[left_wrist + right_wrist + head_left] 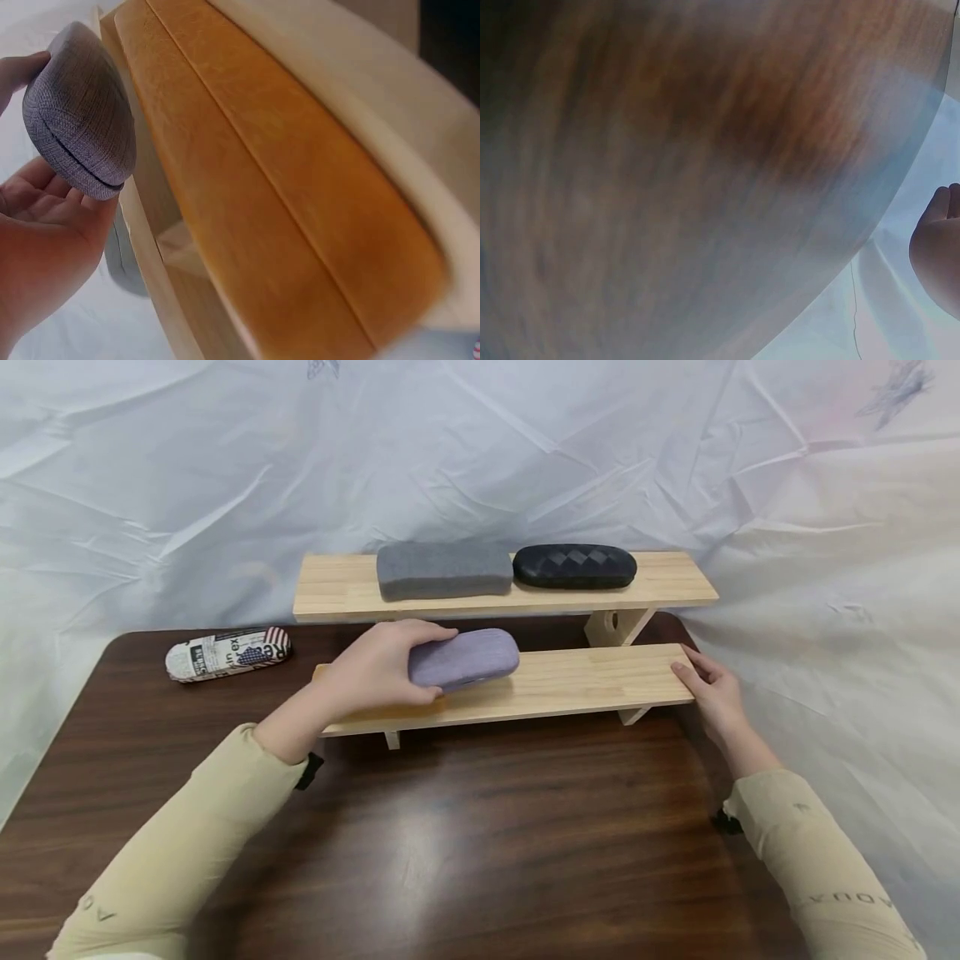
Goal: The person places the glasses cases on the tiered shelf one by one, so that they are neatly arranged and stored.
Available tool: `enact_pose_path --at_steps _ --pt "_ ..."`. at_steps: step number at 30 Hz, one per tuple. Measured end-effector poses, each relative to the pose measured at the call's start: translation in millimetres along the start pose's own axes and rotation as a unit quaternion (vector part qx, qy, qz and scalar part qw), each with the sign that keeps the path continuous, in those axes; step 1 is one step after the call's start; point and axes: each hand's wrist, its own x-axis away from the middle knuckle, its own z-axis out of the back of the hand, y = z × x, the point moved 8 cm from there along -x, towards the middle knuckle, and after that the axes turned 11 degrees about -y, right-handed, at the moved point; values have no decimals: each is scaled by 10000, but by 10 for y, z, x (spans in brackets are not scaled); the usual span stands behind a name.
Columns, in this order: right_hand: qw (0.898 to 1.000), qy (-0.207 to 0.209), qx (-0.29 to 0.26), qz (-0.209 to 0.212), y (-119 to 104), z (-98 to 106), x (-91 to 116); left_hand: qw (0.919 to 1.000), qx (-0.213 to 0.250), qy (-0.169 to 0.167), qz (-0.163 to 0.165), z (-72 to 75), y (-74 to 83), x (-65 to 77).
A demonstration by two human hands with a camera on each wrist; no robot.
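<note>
My left hand point(371, 668) grips a lavender fabric glasses case point(468, 658), thumb on the near side and fingers on the far side. The case is held over the lower board of a pale wooden two-tier shelf point(600, 681). Beneath it, an orange-brown glasses case point(277, 172) lies on that board, filling much of the left wrist view; the left hand mostly hides it in the head view. At the board's right end, my right hand point(716, 693) pinches the corner between thumb and fingers. Only part of this hand point(936, 244) shows in the right wrist view.
On the upper board sit a grey glasses case point(446, 575) and a black woven-pattern glasses case point(575, 567), side by side. A newsprint-patterned glasses case point(228, 655) lies left of the shelf on the dark wooden table point(480, 835). White sheeting point(225, 485) hangs behind.
</note>
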Motion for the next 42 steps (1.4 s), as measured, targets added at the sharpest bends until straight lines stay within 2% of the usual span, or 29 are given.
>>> enact_pose_path --at_steps 7,13,19,27,34,42 --pt "10000 -22 6 -43 14 2 16 9982 225 -515 -197 -151 126 -302" --pt "9999 -1 3 -129 27 12 18 9963 361 -689 -368 -291 228 -529" --pt "9998 35 -92 -194 26 3 -2 9944 301 -947 -364 -441 295 -697" --pt "9997 46 -130 -186 13 -6 4 9926 328 -1105 -384 -536 304 -780" --pt "9998 31 -119 -179 8 -10 2 9916 143 -1216 -404 -608 255 -836" --pt "9996 30 -244 -128 15 0 -1 9902 438 -1275 -349 -644 174 -839"
